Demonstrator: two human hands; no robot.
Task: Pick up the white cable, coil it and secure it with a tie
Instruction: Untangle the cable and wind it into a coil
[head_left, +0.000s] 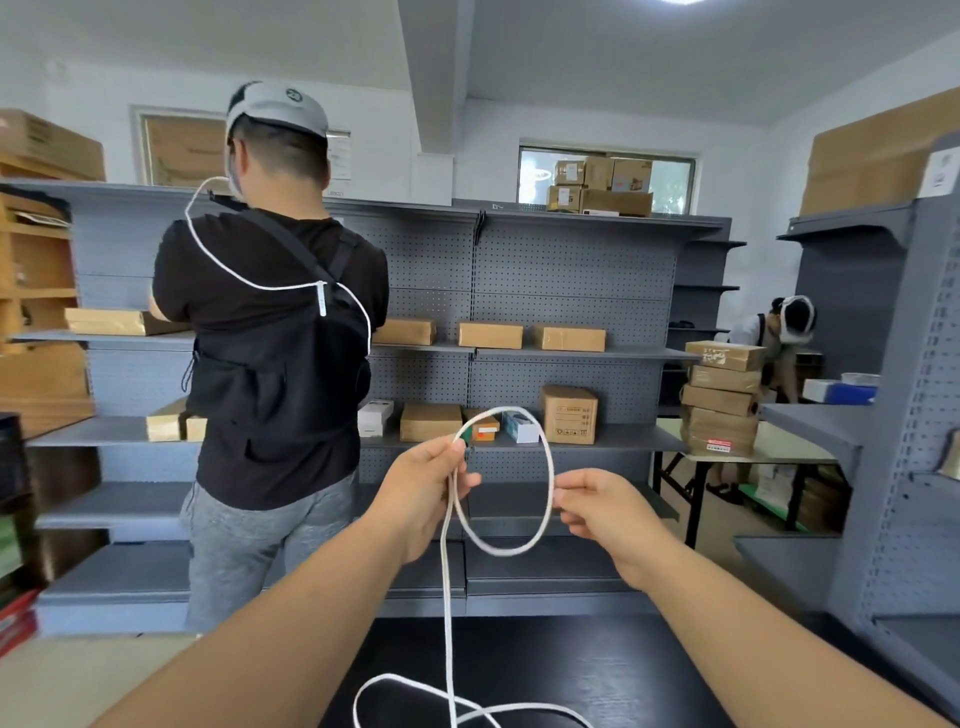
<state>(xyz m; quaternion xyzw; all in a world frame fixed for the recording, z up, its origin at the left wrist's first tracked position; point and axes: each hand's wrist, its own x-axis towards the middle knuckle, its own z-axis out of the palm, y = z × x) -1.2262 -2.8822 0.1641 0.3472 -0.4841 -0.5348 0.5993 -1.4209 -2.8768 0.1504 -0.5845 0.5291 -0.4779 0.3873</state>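
Left fingers (445, 453) curled, with the thumb pinching the white cable (549, 467) where two strands cross at the top of my left hand (423, 491). Right fingers (575, 489) bent, tips pinching the same cable on the far side of the loop; my right hand (605, 514) is level with the left, the two apart with the loop between them. One loop formed: it rises from the left pinch, arcs over, drops through the right fingertips, rounds the bottom and returns to the left hand. Below the left hand a single strand hangs straight down to the dark table (649, 675), where the slack lies in loose curves at the near edge. Both forearms are raised off the table. Beyond: grey pegboard shelving (571, 270) with cardboard boxes (569, 414), and a person in a black top (270, 338) standing at it, back to me.
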